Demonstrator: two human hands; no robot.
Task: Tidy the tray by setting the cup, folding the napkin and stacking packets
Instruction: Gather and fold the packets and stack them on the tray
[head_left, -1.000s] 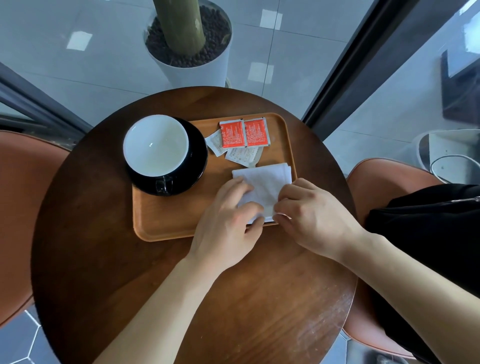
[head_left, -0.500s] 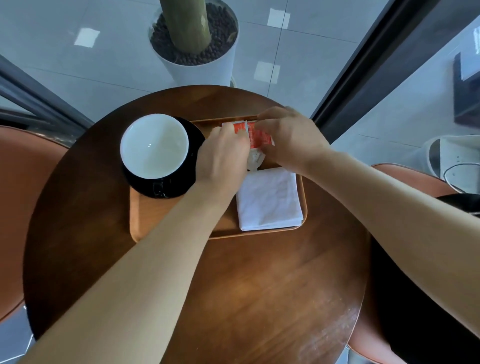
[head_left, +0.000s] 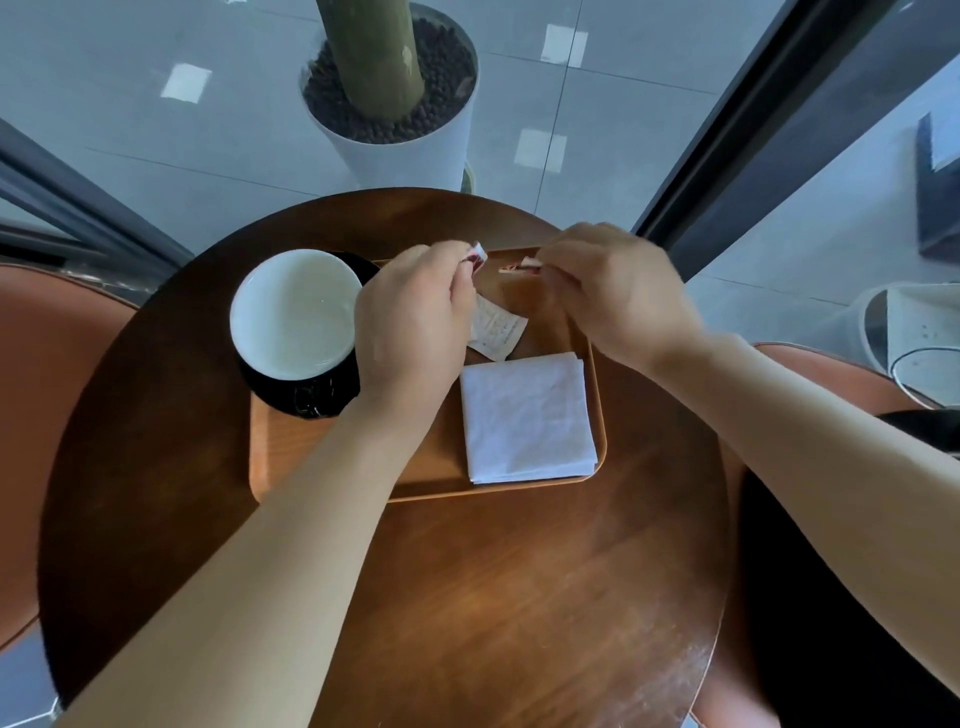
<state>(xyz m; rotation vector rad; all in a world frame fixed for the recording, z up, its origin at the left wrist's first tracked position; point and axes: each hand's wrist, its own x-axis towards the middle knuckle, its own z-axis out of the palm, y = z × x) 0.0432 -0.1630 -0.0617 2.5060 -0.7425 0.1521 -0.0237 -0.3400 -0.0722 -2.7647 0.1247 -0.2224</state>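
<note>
Above the tray's (head_left: 332, 457) far end, the left hand (head_left: 410, 327) pinched a red packet (head_left: 477, 255) and the right hand (head_left: 613, 296) pinched a second packet (head_left: 519, 266), seemingly for stacking, with the white packet (head_left: 496, 332), folded napkin (head_left: 527, 418) and cup (head_left: 296, 314) resting on the tray.

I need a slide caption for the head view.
Left hand pinches a red packet, right hand a second packet, over the tray holding folded napkin and cup.
</note>
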